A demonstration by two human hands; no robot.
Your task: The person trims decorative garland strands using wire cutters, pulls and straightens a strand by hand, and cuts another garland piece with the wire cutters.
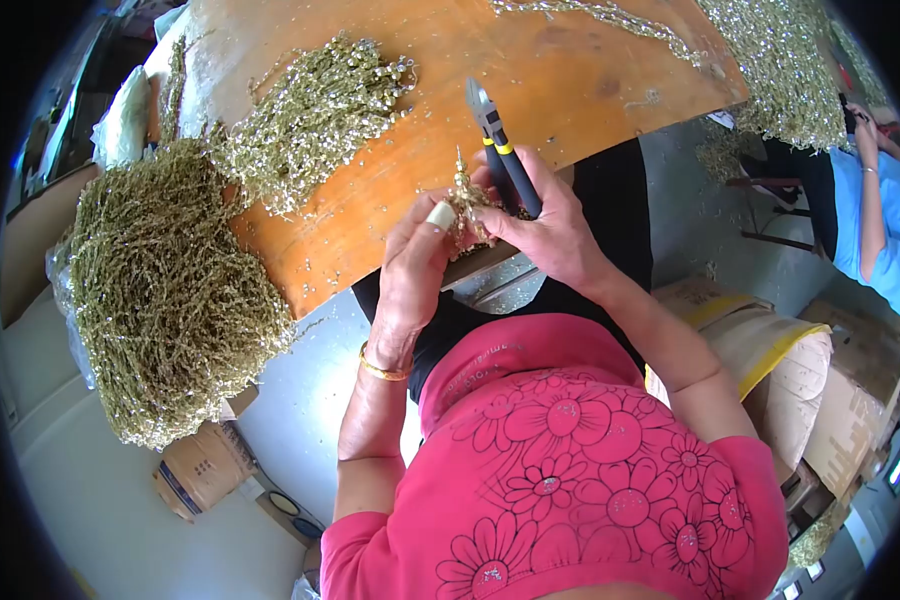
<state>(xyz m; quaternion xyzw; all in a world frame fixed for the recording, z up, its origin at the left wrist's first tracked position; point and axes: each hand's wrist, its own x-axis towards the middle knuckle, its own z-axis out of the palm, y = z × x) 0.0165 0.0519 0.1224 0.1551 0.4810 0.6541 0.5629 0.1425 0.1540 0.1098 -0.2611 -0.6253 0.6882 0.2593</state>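
My left hand (416, 250) is closed, its thumb and fingers pinching a small gold glittery sprig (462, 195) with a thin pointed tip standing upward. A whitish cover sits on that thumb's tip. My right hand (555, 225) also touches the sprig with its thumb and fingertips. Diagonal cutters (497, 135) with dark handles and yellow bands rest in the same hand, jaws pointing up and away from me. Both hands are close together in front of my waist, at the table's near edge. The sprig's lower part is partly hidden by my fingers.
On the orange-brown table (530, 75) lies a heap of glittery gold strands (315, 115). A larger bundle (170, 290) hangs over its left edge, and another pile (775, 65) is at the far right. A person in blue (885, 215) sits there. Cardboard boxes (850, 390) stand right.
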